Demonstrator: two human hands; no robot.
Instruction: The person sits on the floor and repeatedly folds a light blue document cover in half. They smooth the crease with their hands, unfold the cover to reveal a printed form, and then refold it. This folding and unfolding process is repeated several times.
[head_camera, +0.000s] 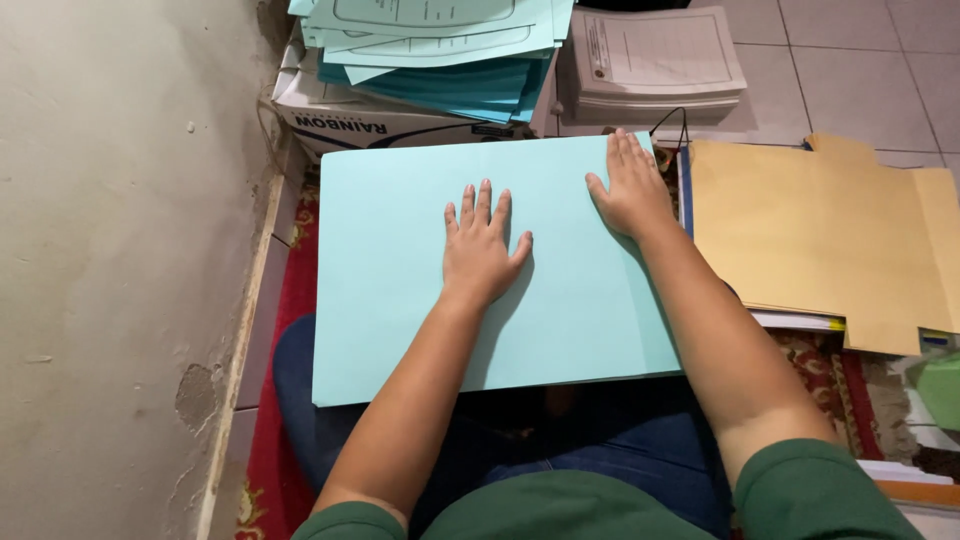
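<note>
A light blue folder (400, 290) lies shut and flat across the person's lap, its far edge up against a cardboard box (350, 118) by the wall. Both hands press on its cover with nothing in their grasp: the left hand (480, 250) rests palm down near the middle, fingers straight and slightly spread, and the right hand (630, 190) lies flat at the far right corner, fingers together and pointing away. The cover looks smooth and level, so the flattening seems largely done; whether anything is inside cannot be told, and no writing or label shows on the cover. On top of the box at the far side sits an untidy pile of similar blue folders and printed sheets (440, 45), and just right of it a neat stack of white printed papers (655, 60) on the tiled floor. Well to the right lies a manila folder (820, 240) opened flat over other papers, close beside the right forearm. A red patterned rug (290, 290) shows beneath, and the wall crowds the left side.
</note>
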